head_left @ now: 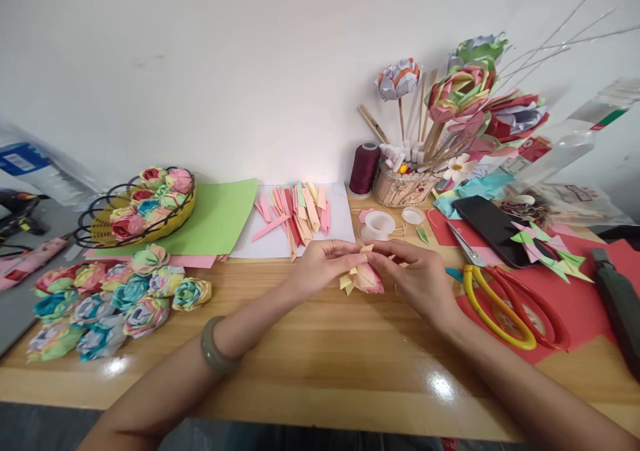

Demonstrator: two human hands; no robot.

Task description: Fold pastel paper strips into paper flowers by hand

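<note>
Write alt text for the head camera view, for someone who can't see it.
Left hand and right hand hold a small pink and yellow paper flower over a wooden table. Folded paper strips lie behind; a basket of paper flowers stands left, scissors right.

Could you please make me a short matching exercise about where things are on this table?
1. Pink-and-cream paper piece
2. Thread spool
3. Folded strips
4. Bangle

A. On the white sheet
B. Around the left forearm
C. Between the left hand and the right hand
D. Beside the flower-filled basket

Pairs: 1-C, 2-D, 3-A, 4-B
</note>
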